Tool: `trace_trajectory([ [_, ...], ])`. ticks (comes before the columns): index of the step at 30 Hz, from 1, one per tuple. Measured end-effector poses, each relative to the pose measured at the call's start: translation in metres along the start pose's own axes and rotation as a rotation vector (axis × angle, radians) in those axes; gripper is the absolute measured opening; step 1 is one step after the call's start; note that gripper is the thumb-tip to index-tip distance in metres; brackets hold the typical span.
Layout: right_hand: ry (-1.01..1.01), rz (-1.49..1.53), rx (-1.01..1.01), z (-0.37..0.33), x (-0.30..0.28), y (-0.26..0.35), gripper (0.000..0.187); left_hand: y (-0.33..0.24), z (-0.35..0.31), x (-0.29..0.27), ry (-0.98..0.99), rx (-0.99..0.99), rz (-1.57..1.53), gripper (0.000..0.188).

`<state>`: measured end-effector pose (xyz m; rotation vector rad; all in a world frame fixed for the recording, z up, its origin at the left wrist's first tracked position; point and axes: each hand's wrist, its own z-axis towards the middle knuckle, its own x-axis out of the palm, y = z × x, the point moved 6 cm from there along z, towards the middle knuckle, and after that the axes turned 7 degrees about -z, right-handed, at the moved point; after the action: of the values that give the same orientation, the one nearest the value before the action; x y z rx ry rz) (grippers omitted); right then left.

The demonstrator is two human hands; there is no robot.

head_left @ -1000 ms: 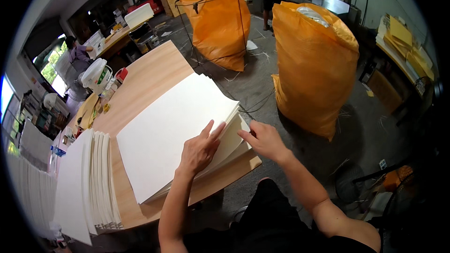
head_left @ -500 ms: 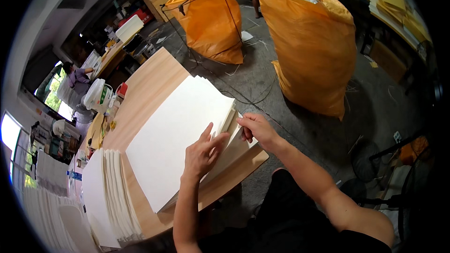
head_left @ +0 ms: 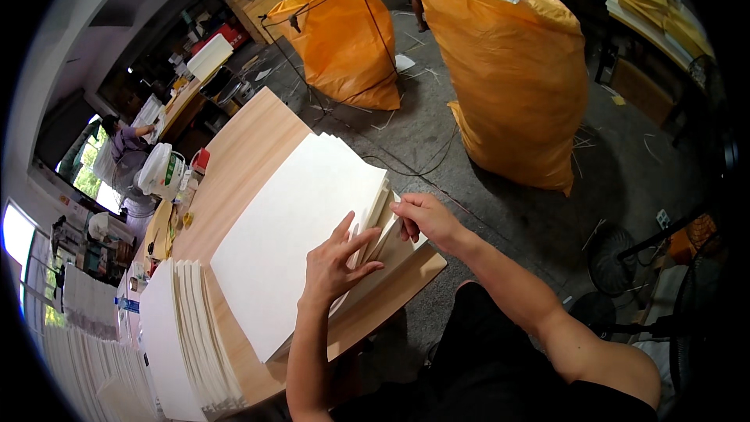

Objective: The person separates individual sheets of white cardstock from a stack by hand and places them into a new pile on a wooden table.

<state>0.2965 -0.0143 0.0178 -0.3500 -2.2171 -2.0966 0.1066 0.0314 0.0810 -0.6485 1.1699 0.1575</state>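
Observation:
A stack of large white paper sheets [head_left: 305, 219] lies at a slant near the front edge of the wooden table, its edges slightly fanned. My left hand [head_left: 336, 262] rests over the stack's near right side, fingers spread apart, thumb stretched toward the lower sheets. At the stack's right corner, my right hand [head_left: 426, 219] pinches the edge of a white sheet between thumb and bent fingers. Some sheets there stand apart from those below. The fingertips partly hide how many layers are held.
The wooden table [head_left: 250, 137] carries another white paper stack [head_left: 176, 328] on its left. A white bucket [head_left: 162, 170] stands beyond. Two large orange sacks [head_left: 508, 78] [head_left: 344, 43] stand on the floor ahead. A fan [head_left: 613, 258] is at right. Two other people are farther off.
My left hand's thumb and fingers have spread wider apart. My right hand keeps its pinch at the sheet corner, almost in place. The view has shifted slightly.

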Motion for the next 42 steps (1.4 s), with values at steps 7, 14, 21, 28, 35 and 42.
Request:
trace_trajectory([
  [7,-0.029,-0.059,-0.038,-0.010,-0.004,0.000,0.040,-0.001,0.000,-0.002,-0.004,0.064,0.032,0.053],
  [14,-0.151,-0.228,-0.067,-0.010,-0.006,0.002,0.036,-0.003,-0.001,0.006,-0.036,0.133,0.077,0.043],
  [21,-0.021,0.133,-0.024,-0.001,-0.001,-0.005,0.033,-0.014,-0.003,0.001,-0.052,0.023,0.027,0.055],
  [28,-0.040,0.052,-0.040,-0.009,-0.006,0.001,0.037,-0.007,-0.002,0.000,-0.060,0.074,0.006,0.055],
  [35,-0.101,-0.065,-0.040,-0.004,-0.004,-0.006,0.036,-0.010,-0.001,0.004,-0.097,0.146,0.087,0.048],
  [42,-0.037,0.201,-0.022,0.001,0.004,-0.009,0.034,-0.015,-0.002,-0.001,-0.114,0.140,0.043,0.056],
])
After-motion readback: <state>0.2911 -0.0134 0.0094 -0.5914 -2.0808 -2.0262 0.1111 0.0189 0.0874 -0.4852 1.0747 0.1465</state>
